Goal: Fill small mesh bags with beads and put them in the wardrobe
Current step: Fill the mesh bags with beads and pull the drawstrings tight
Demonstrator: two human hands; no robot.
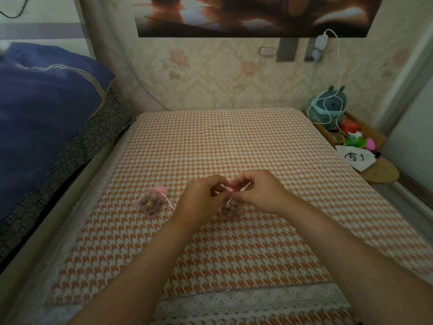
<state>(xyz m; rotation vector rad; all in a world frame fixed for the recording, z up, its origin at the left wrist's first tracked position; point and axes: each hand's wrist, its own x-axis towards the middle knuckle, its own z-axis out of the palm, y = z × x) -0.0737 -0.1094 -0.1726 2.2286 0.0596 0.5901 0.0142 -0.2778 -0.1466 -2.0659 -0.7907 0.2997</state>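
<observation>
A small pink mesh bag [230, 208] full of brown beads stands on the orange houndstooth tablecloth [234, 141], between my two hands. My left hand [201, 198] and my right hand [260, 191] each pinch the pink ribbon [230, 190] at the bag's neck, fingers curled close together above it. The hands hide most of the bag's top. A second filled pink mesh bag [152, 201] lies on the cloth to the left of my left hand, its neck closed and its ribbon ends trailing.
A blue pillow [46, 109] on a bed lies to the left of the table. At the right sit a grey plush toy [330, 104], a white cable, colourful items, a white pouch [356, 159] and a round wooden board [380, 172]. Lace trim edges the table's front.
</observation>
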